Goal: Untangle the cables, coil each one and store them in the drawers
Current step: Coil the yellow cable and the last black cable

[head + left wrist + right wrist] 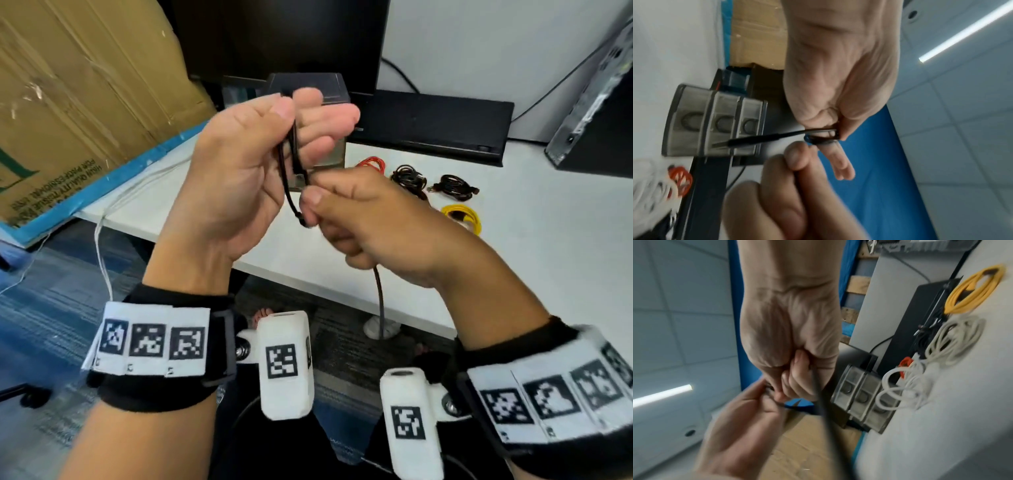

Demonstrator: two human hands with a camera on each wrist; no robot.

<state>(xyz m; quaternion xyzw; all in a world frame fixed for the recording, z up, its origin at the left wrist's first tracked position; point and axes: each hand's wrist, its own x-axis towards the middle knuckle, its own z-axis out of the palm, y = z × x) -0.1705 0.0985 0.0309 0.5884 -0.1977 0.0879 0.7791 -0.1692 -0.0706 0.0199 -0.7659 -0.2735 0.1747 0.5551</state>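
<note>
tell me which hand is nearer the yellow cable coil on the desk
Right. The right hand is raised in front of the desk edge, just left of the yellow cable coil in the head view; the left hand is farther left, beyond the right hand.

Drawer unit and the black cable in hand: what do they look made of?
Drawer unit: smoky translucent plastic fronts in a dark frame, probably moulded, with recessed pulls. Black cable: thin, matt rubbery jacket, bending freely between the left hand and right hand.

Your white bench (534, 246) carries coiled cables: red (373, 161), two black (409, 176) (455, 186), and yellow (462, 216), right of centre. A three-drawer unit (715, 120) stands behind them, beside a flat black device (431, 126); a white coil (953, 339) shows in your right wrist view.
</note>
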